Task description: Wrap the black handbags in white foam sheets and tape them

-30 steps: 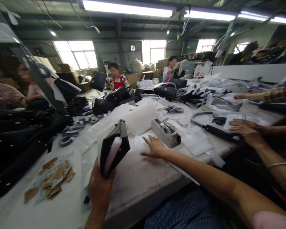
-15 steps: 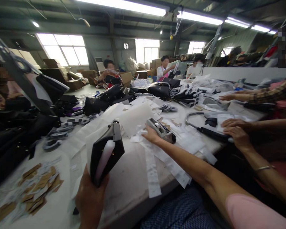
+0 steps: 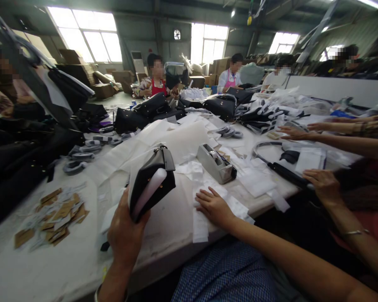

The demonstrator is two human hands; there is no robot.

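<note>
In my left hand [image 3: 126, 230] is a small black handbag [image 3: 167, 184], held up above the table by its lower end. My fingers wrap round it, and a white padding strip [image 3: 150, 188] runs along its side. A white sheet lies behind the bag, partly hidden by it. My right hand [image 3: 216, 209] rests palm down with its fingers stretched out over white strips [image 3: 200, 233] near the table's front edge. Just beyond it stands a grey tape dispenser [image 3: 219, 171], which the hand does not touch.
Brown paper tags [image 3: 61, 209] lie in a heap at the left. White sheets [image 3: 179, 136] cover the middle, with black handbags [image 3: 220, 107] behind. At the right, a co-worker's hand [image 3: 324, 182] is beside a black strap [image 3: 288, 174]. Other people sit across the table.
My right hand has come away from the tape dispenser, back towards me onto the white strips. The left hand still holds the handbag. The camera view has tilted downward.
</note>
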